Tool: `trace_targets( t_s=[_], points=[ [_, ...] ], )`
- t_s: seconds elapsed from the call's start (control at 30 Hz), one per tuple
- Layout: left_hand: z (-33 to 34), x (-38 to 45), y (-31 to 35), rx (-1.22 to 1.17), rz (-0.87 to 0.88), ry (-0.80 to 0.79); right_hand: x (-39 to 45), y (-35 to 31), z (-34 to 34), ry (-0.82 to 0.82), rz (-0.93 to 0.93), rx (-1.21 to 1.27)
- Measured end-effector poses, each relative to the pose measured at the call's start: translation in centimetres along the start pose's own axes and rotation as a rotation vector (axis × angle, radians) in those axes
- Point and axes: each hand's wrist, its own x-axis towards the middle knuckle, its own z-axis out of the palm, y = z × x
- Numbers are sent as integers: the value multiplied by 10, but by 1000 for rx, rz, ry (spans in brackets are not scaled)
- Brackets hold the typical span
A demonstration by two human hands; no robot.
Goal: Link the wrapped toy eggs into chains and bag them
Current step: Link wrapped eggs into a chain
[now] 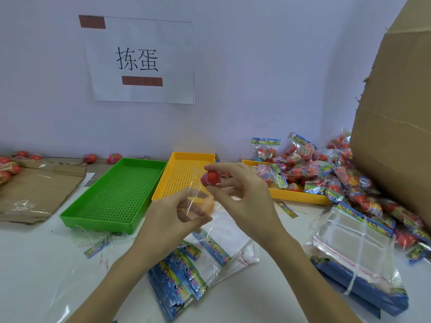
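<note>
- The right hand (242, 194) is pinching a small red plastic toy egg (211, 178) above the yellow perforated tray (184, 157).
- The left hand (172, 220) is gripping a clear cellophane bag (200, 201) just below.

Two perforated trays (116, 197) sit side by side at the wall. A pile of bagged eggs (326, 169) lies right of them. A cardboard box (396, 113) stands behind the pile.
</note>
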Motion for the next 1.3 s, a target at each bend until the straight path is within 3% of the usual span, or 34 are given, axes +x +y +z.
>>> trace_targets(
  t_s=[0.17,0.4,0.53,0.73,0.97,1.03,1.13,1.23,1.3],
  points=[
    [0,0,2,-4,26,18,-1,0,2,-114,94,53],
    [-3,0,3,14,60,16,-1,0,-1,-153,156,73],
    [-2,2,6,-117,23,-39,0,0,-4,-161,160,67],
    [-2,1,6,-90,36,-28,-3,3,2,-301,147,-13],
    [-4,1,-2,114,115,-46,-10,2,14,-445,111,-91],
    [-3,2,-3,79,114,-23,-5,1,7,-395,111,-76],
    [-5,4,-3,-13,47,33,6,11,-15,-102,157,-62],
    [-6,6,-5,-21,-2,44,11,34,-40,220,253,-445],
    [-5,7,-6,-33,-16,47,11,52,-55,291,410,-688]
  ],
)
